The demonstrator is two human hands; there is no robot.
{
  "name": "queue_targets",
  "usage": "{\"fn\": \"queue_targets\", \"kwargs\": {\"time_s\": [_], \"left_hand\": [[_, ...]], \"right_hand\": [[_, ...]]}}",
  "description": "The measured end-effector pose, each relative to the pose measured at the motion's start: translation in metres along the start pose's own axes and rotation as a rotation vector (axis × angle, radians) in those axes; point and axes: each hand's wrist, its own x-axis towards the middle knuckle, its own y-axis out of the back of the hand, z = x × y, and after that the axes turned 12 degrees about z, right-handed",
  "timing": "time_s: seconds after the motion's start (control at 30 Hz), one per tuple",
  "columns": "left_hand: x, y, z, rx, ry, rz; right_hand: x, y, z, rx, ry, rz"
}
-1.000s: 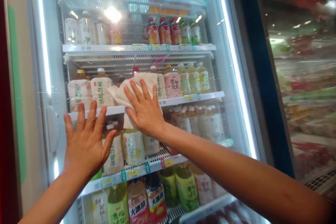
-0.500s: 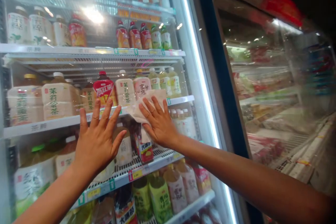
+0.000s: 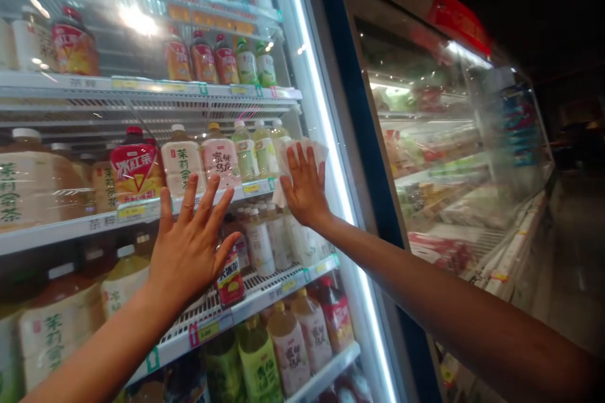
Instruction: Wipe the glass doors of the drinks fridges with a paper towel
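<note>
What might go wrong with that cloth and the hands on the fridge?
Two things, maybe. The cloth might slip or bunch up, because the right hand lies over it with spread fingers instead of gripping it. And the bare left hand is spread at the glass door with no cloth under it, so it could leave finger marks if it's touching; I can't tell for sure.

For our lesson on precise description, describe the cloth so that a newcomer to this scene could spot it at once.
Find the drinks fridge with a bright vertical light strip along its right side. Beside that strip, the person's right hand is spread over the cloth. It is pale and shows no printing, unlike the labelled bottles to its left.
</note>
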Motion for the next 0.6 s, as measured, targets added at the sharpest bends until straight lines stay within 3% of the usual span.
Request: {"fn": "queue_targets", "kwargs": {"time_s": [0.17, 0.3, 0.4, 0.53, 0.6], "left_hand": [[-0.001, -0.002, -0.005, 0.025, -0.014, -0.022], [0.001, 0.006, -0.02, 0.042, 0.003, -0.015], [-0.003, 0.021, -0.039, 0.06, 0.023, -0.005], [-0.02, 0.051, -0.075, 0.121, 0.044, -0.014], [-0.029, 0.065, -0.096, 0.156, 0.06, -0.015]], "right_hand": [[-0.018, 0.005, -0.012, 0.058, 0.084, -0.025], [-0.001, 0.0, -0.027, 0.059, 0.076, -0.003], [0.013, -0.006, -0.055, 0.02, 0.059, 0.038], [0.021, -0.011, -0.102, -0.004, 0.238, -0.068], [0.034, -0.016, -0.122, -0.019, 0.238, -0.104]]}}
